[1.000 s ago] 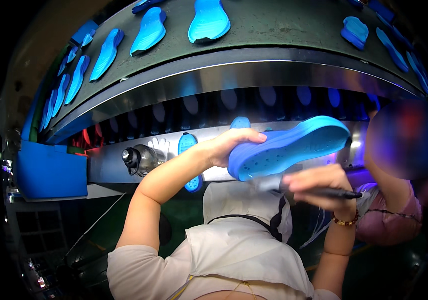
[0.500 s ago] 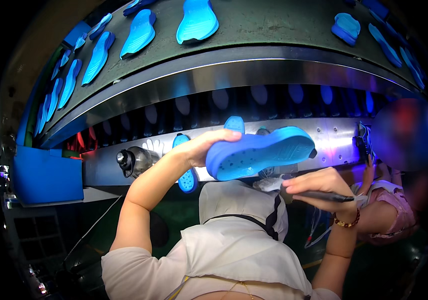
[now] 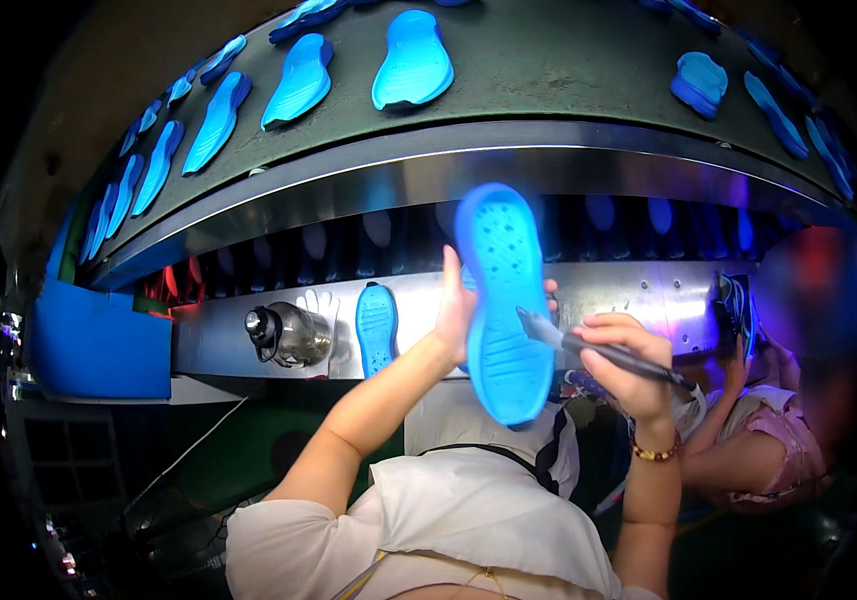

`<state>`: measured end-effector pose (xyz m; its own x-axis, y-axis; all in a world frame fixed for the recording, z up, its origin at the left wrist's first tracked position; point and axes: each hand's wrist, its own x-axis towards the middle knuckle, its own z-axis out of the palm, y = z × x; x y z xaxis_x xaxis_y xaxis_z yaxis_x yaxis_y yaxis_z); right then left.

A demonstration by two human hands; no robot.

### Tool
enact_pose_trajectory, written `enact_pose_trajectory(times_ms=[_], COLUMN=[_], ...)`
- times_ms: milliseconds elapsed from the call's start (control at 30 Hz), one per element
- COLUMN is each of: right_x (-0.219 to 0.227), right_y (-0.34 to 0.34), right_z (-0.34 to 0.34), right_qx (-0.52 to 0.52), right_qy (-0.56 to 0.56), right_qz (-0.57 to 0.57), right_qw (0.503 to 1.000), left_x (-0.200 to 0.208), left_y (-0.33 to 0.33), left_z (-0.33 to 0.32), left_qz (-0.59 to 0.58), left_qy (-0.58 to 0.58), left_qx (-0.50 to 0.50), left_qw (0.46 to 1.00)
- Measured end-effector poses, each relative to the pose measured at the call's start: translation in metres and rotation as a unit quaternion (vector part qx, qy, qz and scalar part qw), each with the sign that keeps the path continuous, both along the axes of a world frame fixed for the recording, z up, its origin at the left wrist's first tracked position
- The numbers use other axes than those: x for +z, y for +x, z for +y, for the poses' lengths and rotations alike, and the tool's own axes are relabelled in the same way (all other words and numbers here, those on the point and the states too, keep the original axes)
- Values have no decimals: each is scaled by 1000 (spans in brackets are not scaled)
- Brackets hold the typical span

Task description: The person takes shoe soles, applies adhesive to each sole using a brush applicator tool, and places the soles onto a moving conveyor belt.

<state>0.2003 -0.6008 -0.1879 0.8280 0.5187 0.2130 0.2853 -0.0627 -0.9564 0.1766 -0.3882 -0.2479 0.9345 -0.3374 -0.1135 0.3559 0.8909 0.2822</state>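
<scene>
A blue shoe sole [image 3: 508,350] with small holes toward its far end stands nearly upright in front of me. My left hand [image 3: 458,310] is wrapped round it from behind, thumb along its left side and fingertips showing at the right edge. My right hand [image 3: 633,370] is closed on a dark-handled tool with a pointed grey head [image 3: 542,330]. That head overlaps the sole's right middle in view; whether it touches I cannot tell. On the metal bench to the left lies another blue sole [image 3: 376,318].
Beyond the bench runs a dark green belt [image 3: 568,80] behind a steel edge [image 3: 348,178], with several blue soles on it. A clear bottle with a black cap [image 3: 298,335] and a white glove [image 3: 320,303] are at left. A blue box [image 3: 108,345] stands further left. A person [image 3: 773,430] sits at right.
My left hand has turned the sole from lying sideways to upright, its inner face toward me. My right hand has brought the tool up and left, over the sole.
</scene>
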Motion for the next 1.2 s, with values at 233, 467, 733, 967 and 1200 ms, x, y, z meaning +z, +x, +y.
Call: enact_pose_trajectory(times_ms=[233,467,733,967,1200], right_x=[5,40,26,15,-10], right_y=[-17,-3,-11,-8,-16], right_z=[25,3,-8,-17,-7], right_qx=[26,99,178,239,54], right_qy=[-76,-11,60,-5,294], right_qz=[-310,-166,-59,-109,239], right_qw=[947,981,980,965,924], left_x=[10,28,50,59,78], left_y=[1,-2,0,14,-12], left_z=[-15,-17,-9,-1,-41], left_qz=[47,12,-30,-81,-81], left_qy=[98,31,34,71,105], left_qx=[57,90,126,118,170], left_qw=[992,995,991,987,976])
